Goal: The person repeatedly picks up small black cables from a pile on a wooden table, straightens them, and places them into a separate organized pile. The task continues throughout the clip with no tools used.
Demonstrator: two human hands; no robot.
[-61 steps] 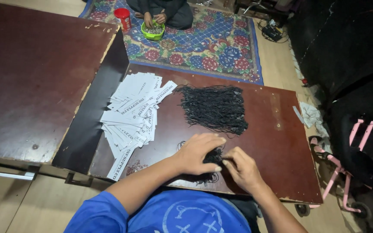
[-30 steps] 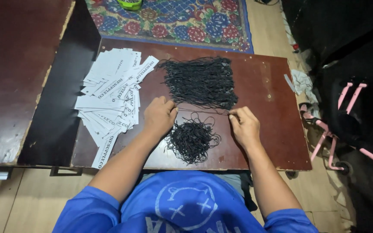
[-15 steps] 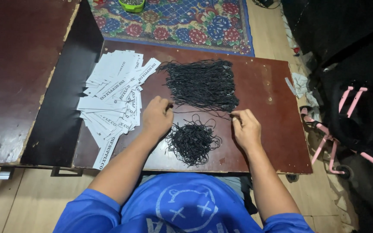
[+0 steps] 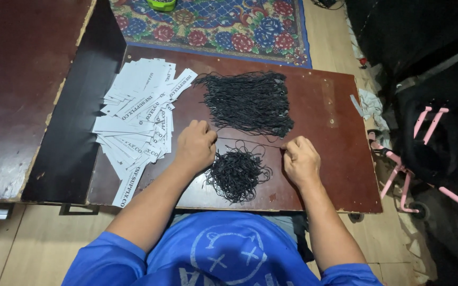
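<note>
Black cord (image 4: 250,140) looks thin, limp and light; both the left hand (image 4: 196,146) and right hand (image 4: 301,160) pinch its ends closed, stretching it above the tangled pile (image 4: 238,175).

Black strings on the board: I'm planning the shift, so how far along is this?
Done: no white paper tag visibly strung. In hand: left hand and right hand stretch one thin black string taut. Left: large black string bundle, small tangled pile.

White rectangular paper tags (image 4: 136,122) heaped, table's left.
</note>
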